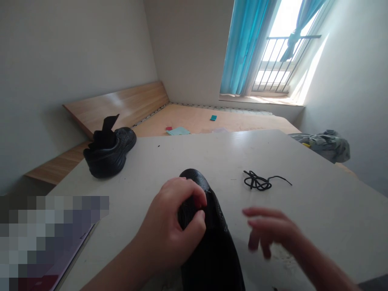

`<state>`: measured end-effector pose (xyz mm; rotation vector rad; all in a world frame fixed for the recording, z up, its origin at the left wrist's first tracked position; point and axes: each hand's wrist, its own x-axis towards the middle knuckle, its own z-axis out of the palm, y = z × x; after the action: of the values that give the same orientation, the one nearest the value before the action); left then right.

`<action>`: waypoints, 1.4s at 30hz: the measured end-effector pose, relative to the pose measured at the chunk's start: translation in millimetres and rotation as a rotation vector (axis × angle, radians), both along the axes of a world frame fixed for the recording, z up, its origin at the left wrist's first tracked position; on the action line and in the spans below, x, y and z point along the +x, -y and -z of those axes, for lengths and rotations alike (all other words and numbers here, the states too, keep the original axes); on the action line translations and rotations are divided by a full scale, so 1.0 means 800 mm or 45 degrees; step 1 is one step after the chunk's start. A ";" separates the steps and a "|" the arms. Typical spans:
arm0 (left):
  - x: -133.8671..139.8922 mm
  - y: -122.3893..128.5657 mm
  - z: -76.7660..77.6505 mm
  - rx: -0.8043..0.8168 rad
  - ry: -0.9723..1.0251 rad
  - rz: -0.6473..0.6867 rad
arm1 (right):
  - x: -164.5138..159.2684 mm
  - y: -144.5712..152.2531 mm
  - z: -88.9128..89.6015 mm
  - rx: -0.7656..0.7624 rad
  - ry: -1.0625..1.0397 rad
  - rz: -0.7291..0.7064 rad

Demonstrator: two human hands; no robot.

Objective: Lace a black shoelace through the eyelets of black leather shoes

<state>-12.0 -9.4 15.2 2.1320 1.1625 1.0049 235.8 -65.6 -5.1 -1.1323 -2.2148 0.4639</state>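
A black shoe [218, 238] lies in front of me with its textured toe pointing away. My left hand [172, 218] is curled over the shoe's upper from the left, thumb and forefinger bent close together. Its other fingers are hidden, and I cannot tell whether a small piece is pinched there. To the right of the shoe, my right hand [273, 230] hovers above the table, slightly blurred, with fingers apart and nothing in them. Beyond it a loose black shoelace [259, 181] rests in a tangled coil on the white table [200, 151].
Another black shoe [110, 151], with dark material rising from its opening, stands at the table's left edge. A flat purple item [79, 238], partly pixelated, is at the lower left. Behind the table is a wooden surface [242, 123] with small coloured pieces. Crumpled cloth [325, 145] lies right.
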 end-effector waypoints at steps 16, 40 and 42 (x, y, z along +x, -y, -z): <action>0.003 -0.037 0.013 -0.615 0.588 -0.197 | -0.014 -0.155 -0.033 -0.364 0.196 0.120; -0.031 -0.062 0.000 -0.836 1.810 -0.319 | -0.031 -0.206 -0.026 -1.167 -1.215 -0.022; -0.040 -0.067 -0.003 -0.790 1.906 -0.418 | -0.019 -0.215 -0.026 -1.172 -1.264 0.009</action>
<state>-44.4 44.4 17.4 0.3506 0.7759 1.5917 220.3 106.6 15.8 -0.9535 -1.0860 1.7085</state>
